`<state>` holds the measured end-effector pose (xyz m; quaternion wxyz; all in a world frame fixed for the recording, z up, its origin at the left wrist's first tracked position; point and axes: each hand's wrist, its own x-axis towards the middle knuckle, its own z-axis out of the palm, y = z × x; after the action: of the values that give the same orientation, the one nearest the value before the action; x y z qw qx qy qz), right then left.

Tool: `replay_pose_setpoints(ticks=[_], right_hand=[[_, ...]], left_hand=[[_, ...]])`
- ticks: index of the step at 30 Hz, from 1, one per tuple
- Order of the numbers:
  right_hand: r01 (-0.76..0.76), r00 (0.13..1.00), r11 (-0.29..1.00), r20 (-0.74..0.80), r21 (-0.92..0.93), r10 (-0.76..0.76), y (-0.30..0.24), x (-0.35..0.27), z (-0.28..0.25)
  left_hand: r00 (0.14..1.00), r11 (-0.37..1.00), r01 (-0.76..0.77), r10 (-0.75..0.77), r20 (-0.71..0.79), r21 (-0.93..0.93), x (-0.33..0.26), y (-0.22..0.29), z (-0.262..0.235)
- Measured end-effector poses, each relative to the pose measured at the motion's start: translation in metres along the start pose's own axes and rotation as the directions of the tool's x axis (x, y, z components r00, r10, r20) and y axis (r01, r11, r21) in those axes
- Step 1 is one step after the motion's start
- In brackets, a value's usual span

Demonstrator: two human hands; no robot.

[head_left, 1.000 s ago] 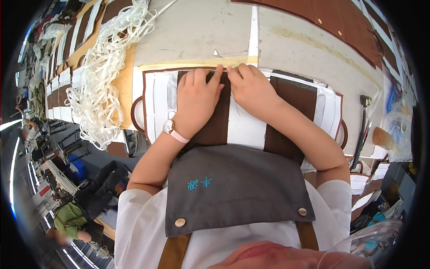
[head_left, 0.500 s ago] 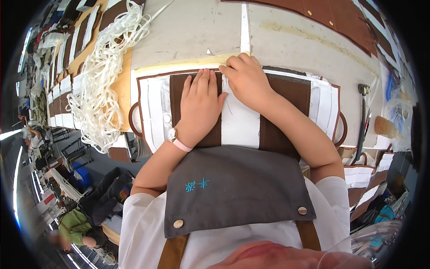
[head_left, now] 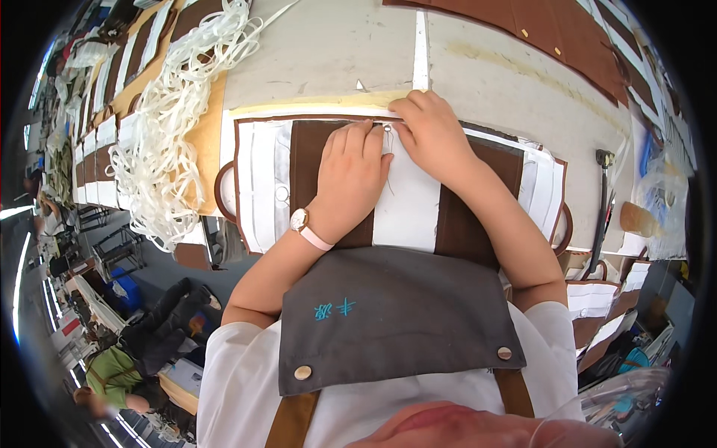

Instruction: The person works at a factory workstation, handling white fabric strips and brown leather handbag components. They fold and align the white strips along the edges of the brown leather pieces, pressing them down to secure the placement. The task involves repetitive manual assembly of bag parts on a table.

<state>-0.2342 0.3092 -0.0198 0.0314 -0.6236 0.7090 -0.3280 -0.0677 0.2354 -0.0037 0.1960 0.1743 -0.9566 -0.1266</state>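
white elastic tape (head_left: 168, 127) lies in a loose, tangled heap at the far left of the grey worktable (head_left: 515, 82), well apart from the hands. next to it, flat in front of the person, sits the brown and white striped fabric panel (head_left: 407, 209), with a brown edge binding round it and a curved brown handle (head_left: 222, 193) poking out at its left side.

left hand (head_left: 349, 175), with a pale watch (head_left: 300, 221) at the wrist, is pressed palm down on the panel, fingers together and stretched toward the top edge, holding nothing but the cloth flat. right hand (head_left: 433, 138) sits just beside it, touching fingertip to fingertip, its fingers curled in a narrow pinch on something small and metallic, a ring or eyelet (head_left: 388, 130) by the look of it, near the panel's upper edge; what exactly is pinched is too small to tell.

to do this well, i'd judge the left palm should keep the layers from creeping while the right works the small piece, and the pinch wants to stay close to the edge so the stripe lines stay square.

further right, a dark-handled tool (head_left: 602, 201) lies on the table past the panel's end, and more brown pieces (head_left: 575, 37) run along the far edge.
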Motion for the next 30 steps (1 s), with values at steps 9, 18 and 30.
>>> replay_pose_setpoints(ticks=[9, 18, 30], right_hand=[[0.252, 0.957, 0.938, 0.207, -0.238, -0.205, -0.002, -0.007, -0.020], [-0.150, 0.970, 0.987, 0.202, 0.054, 0.136, 0.025, -0.016, -0.047], [0.302, 0.946, 0.932, 0.185, -0.202, -0.267, 0.031, -0.033, -0.051]], left_hand=[[0.999, 0.999, 0.031, -0.031, -0.017, 0.015, 0.003, -0.014, 0.007], [0.999, 0.982, -0.042, 0.035, 0.039, 0.184, 0.007, -0.005, -0.004], [0.990, 0.974, -0.140, 0.137, 0.033, 0.176, 0.018, 0.014, 0.010]])
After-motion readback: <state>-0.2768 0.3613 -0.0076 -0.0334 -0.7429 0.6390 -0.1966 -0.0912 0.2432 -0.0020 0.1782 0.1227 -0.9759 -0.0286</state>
